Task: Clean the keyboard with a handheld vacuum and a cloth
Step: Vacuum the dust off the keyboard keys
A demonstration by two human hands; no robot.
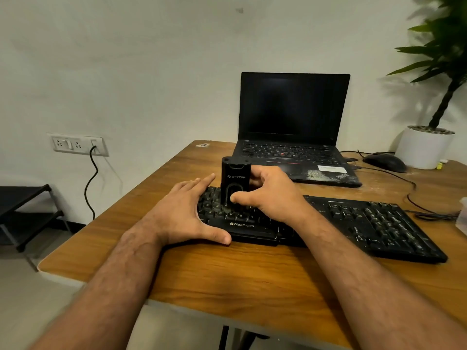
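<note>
1. Both hands are over the left half of the black keyboard (328,223), forearms reaching in from the bottom of the view, bare to the elbow.
2. Right hand (271,195): curled around the handheld vacuum (235,181), thumb pressed on its front face low down, fingers wrapped behind it. Firm grip, wrist raised off the keys.
3. Handheld vacuum: small black upright unit, "STRIFF" printed on the front. It stands nearly vertical with its lower end down on the keys, in the letter rows above the "ZEBRONICS" mark.
4. Left hand (184,213): spread flat, holding nothing. Palm lies on the left end of the keyboard, fingers stretched toward the vacuum, index tip just beside its casing. Thumb extends along the keyboard's near edge, resting on the counter (227,274).
5. Keyboard lies at a slant across the wooden counter, its right end with the number pad uncovered. Pale specks show on the keys near the vacuum's foot.
6. Behind the keyboard: open laptop (294,127), screen dark, pale debris on its palm rest. Black mouse (385,162) to its right, cable trailing across the counter.
7. White pot with a plant (427,145) at the far right corner. Wall socket (78,145) at left with a black cord plugged in.
8. No cloth can be made out.
</note>
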